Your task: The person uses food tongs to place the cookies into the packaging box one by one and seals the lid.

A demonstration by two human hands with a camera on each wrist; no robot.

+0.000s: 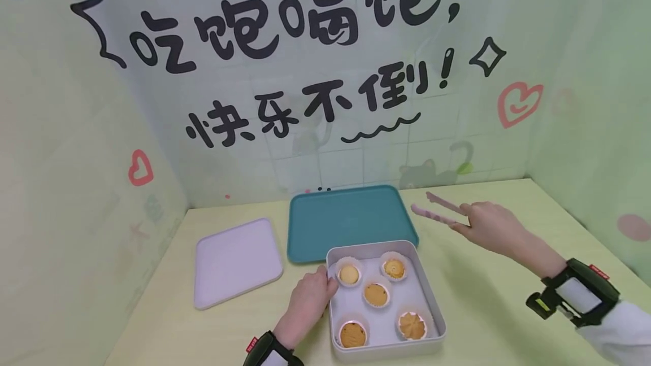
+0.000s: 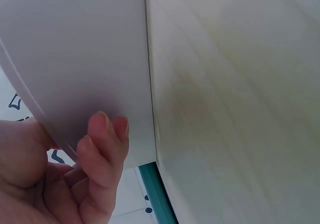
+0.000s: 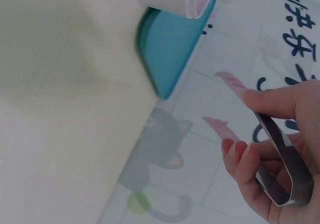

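A pale lilac square box [image 1: 389, 351] holds several small baked goods in paper cups, among them a ridged one [image 1: 412, 325] at the front right. My left hand [image 1: 308, 296] grips the box's left wall near its far corner. In the left wrist view, the fingers [image 2: 102, 151] lie against the outer wall and the thumb is partly hidden behind the rim. Raised over the table at the right, my right hand [image 1: 493, 227] holds a pair of tongs [image 3: 287, 156] with pink tips. The tips are spread apart, with nothing between them.
A teal tray [image 1: 351, 216] lies behind the box, whose far edge overlaps it in the head view. To the left is a flat lilac tray [image 1: 238, 264]. Printed wall sheets [image 1: 315, 157] enclose the table [image 1: 488, 298] at the back and sides.
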